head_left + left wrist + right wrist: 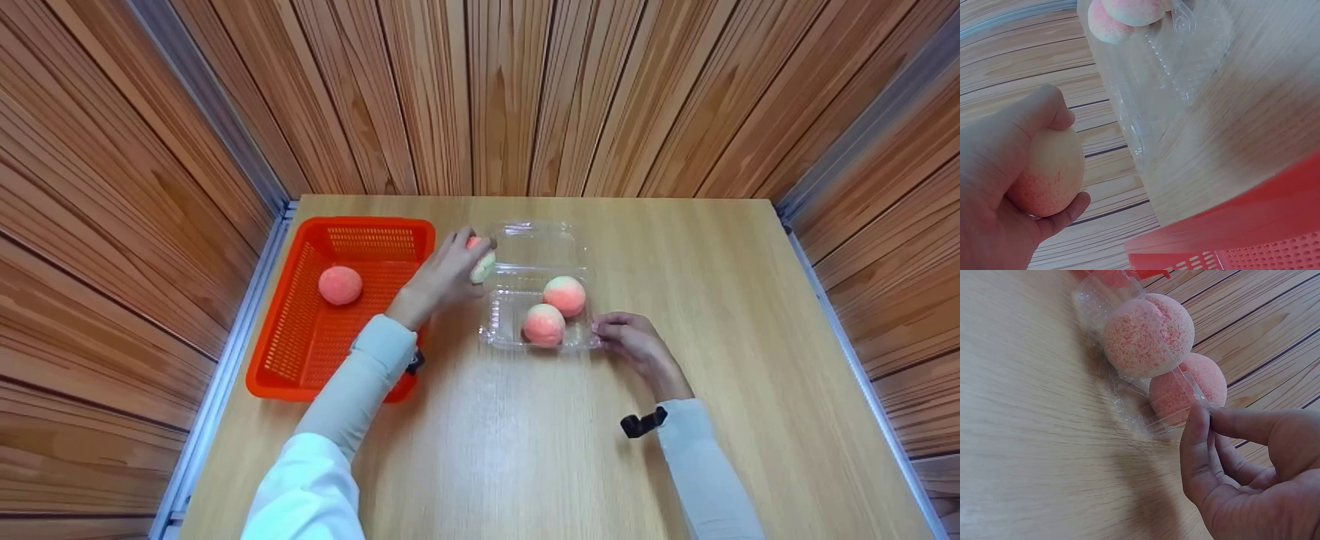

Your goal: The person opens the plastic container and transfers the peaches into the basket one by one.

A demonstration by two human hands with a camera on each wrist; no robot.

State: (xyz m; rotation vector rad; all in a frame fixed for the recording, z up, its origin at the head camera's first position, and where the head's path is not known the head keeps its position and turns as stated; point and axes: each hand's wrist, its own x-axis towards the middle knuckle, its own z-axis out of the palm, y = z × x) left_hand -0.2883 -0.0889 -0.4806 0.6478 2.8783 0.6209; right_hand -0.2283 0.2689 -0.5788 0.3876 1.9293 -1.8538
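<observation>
My left hand (pixel 448 271) grips a pale peach with a pink blush (pixel 1053 171), held up between the basket and the clear plastic clamshell box (pixel 504 304). The box lies with its lid (pixel 536 244) folded back toward the wall. Two pink-and-cream peaches, a nearer one (pixel 544 325) and a farther one (pixel 564 296), sit touching in the right part of its base. At the box's near right corner, my right hand (pixel 637 341) pinches the rim between thumb and forefinger, as the right wrist view (pixel 1252 472) shows.
On the left of the table stands an orange plastic basket (pixel 259 375) with slotted walls; one pink peach (pixel 340 286) lies inside. Wood-panelled walls (pixel 510 97) rise behind and on both sides of the wooden table (pixel 480 465).
</observation>
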